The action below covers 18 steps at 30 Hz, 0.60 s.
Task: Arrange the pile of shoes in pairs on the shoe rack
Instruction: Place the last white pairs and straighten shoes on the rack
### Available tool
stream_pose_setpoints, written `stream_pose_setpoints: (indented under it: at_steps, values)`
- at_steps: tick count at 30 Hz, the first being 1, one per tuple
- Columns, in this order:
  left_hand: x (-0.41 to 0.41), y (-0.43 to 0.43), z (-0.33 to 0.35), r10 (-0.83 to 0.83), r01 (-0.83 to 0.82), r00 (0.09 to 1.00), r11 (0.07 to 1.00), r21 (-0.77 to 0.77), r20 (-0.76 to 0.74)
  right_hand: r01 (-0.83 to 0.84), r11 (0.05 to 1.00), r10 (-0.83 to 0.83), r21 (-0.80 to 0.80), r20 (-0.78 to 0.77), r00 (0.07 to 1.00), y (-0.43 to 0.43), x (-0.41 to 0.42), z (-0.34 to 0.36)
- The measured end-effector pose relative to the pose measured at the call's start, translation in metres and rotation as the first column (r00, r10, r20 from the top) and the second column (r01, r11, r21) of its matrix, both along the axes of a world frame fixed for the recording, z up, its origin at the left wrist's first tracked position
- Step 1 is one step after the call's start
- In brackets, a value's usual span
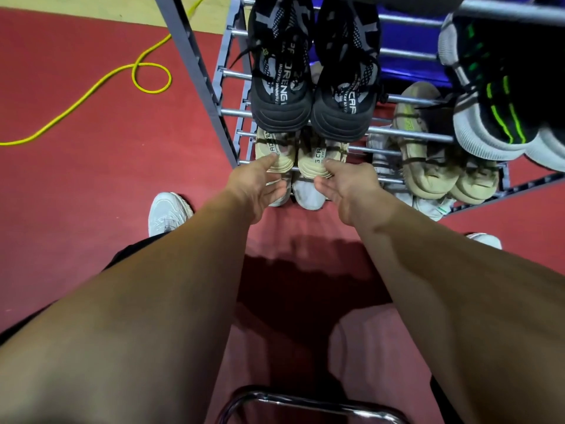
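A grey metal shoe rack [232,112] stands ahead of me on the red floor. A pair of beige sneakers sits on a lower shelf: its left shoe [276,153] and right shoe [318,162] lie side by side with heels toward me. My left hand [260,186] touches the left heel with its thumb, fingers relaxed below. At the right heel, my right hand [345,185] does the same. A black pair [312,71] rests on the shelf above. Pale shoes [305,194] on the bottom level are partly hidden by my hands.
Another beige pair [434,166] lies on the lower shelf to the right, a black-and-green pair [501,96] above it. A yellow cable [134,75] loops on the floor at left. My own white shoe [168,212] stands at left. A chrome bar [305,405] crosses the bottom edge.
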<state>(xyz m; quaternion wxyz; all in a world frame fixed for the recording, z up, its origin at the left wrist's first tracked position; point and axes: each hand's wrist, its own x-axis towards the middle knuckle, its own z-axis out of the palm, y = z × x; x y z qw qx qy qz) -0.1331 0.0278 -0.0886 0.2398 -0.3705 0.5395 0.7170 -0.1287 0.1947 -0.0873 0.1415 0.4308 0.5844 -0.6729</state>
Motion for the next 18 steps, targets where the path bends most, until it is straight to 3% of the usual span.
stream_pose_setpoints:
  at_steps: [4,7,12,18]
  values:
    - [0.001,-0.001,-0.001,0.006,-0.006,1.000,1.000,-0.003,0.015,0.011,0.998,-0.013,-0.069,-0.018,1.000,0.002,0.003,0.002]
    - [0.004,-0.002,-0.002,-0.019,0.019,0.999,1.000,-0.001,0.026,-0.061,0.998,0.060,-0.011,-0.020,0.998,0.008,0.010,0.004]
    - [0.022,-0.012,-0.023,-0.115,0.129,0.986,0.984,-0.122,0.118,-0.129,0.988,0.118,0.089,0.124,0.985,0.021,0.038,-0.017]
    - [0.025,-0.015,-0.064,-0.110,0.152,0.971,0.969,-0.195,0.210,-0.175,0.983,0.154,0.051,0.283,0.947,0.028,0.050,-0.070]
